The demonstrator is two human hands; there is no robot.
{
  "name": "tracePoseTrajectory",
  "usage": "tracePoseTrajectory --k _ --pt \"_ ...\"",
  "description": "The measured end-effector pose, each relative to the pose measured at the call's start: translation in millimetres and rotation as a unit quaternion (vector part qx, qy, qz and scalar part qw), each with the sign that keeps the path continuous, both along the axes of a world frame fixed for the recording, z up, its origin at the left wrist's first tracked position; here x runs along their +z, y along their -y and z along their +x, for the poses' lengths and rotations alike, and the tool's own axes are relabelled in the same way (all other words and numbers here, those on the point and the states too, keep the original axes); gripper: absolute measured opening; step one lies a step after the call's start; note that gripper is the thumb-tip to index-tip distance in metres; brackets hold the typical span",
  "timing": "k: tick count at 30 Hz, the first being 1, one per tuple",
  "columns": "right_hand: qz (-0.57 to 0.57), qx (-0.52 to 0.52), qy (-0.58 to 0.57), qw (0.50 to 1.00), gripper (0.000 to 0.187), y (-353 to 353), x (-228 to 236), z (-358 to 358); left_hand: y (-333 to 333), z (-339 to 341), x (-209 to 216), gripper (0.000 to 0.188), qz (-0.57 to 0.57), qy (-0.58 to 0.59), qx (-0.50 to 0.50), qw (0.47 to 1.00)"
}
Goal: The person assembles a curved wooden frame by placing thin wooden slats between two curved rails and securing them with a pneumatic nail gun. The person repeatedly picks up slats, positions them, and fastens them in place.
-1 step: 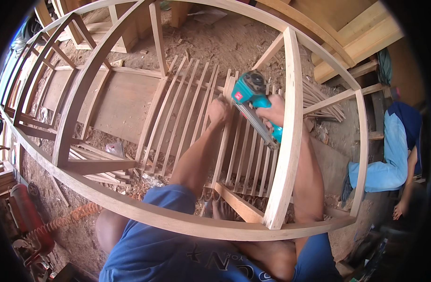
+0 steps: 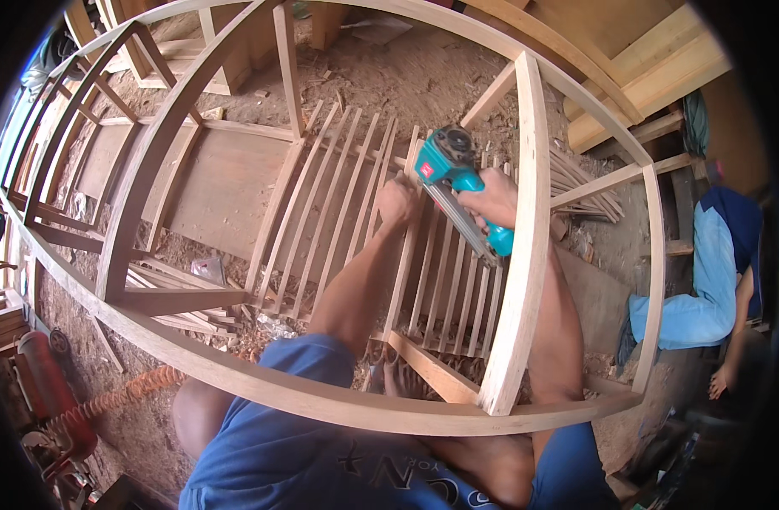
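Note:
Reaching through the large wooden frame (image 2: 519, 212), my right hand (image 2: 494, 199) grips the handle of a teal nail gun (image 2: 445, 160). Its nose end sits over the far end of the thin wooden slats (image 2: 436, 280), beside my left hand; whether it touches the wood I cannot tell. My left hand (image 2: 396, 202) is closed at a pale slat (image 2: 404, 272), just left of the nail gun. Under both hands the slats lie side by side, running away from me across a flat wooden panel frame (image 2: 270, 212). My fingertips on the left are partly hidden.
Curved frame bars surround both forearms. Loose slats (image 2: 589, 187) lie in a pile at the right, with another bundle (image 2: 181, 297) at the left. A red tank (image 2: 54, 399) with an orange coiled hose (image 2: 122, 393) stands lower left. Another person in light blue trousers (image 2: 700, 280) is at the right.
The nail gun in my right hand has shifted very slightly to the left and away from me. My left hand stays at the slat.

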State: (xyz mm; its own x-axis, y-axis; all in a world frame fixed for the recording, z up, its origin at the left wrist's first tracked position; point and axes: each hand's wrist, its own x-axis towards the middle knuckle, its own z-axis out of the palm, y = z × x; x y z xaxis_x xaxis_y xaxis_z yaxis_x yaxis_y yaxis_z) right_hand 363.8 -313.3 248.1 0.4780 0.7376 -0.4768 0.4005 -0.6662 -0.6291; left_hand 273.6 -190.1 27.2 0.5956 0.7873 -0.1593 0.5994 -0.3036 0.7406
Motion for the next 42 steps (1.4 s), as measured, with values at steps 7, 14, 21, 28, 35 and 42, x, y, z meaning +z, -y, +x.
tracePoseTrajectory --k 7,14,21,28,35,42 --pt "-0.007 -0.017 0.076 0.997 0.029 -59 -26 1 -2 -1 7 0.02 -0.054 0.116 0.043 0.991" --pt "0.006 -0.059 0.077 0.995 0.025 -66 -54 11 -3 2 2 0.018 -0.006 0.093 0.047 0.995" --pt "0.046 -0.071 -0.001 0.996 0.024 -70 -64 18 -1 1 5 0.02 -0.022 0.08 0.05 0.995" --pt "0.029 -0.065 0.027 0.997 0.024 -72 -66 17 -2 2 7 0.024 -0.043 0.078 0.056 0.994" --pt "0.006 -0.068 0.049 0.996 0.025 -76 -60 10 -5 4 3 0.029 -0.047 0.069 0.043 0.996" --pt "0.025 -0.086 0.036 0.995 0.017 -61 -40 9 -5 1 13 0.034 -0.085 0.055 0.084 0.991"
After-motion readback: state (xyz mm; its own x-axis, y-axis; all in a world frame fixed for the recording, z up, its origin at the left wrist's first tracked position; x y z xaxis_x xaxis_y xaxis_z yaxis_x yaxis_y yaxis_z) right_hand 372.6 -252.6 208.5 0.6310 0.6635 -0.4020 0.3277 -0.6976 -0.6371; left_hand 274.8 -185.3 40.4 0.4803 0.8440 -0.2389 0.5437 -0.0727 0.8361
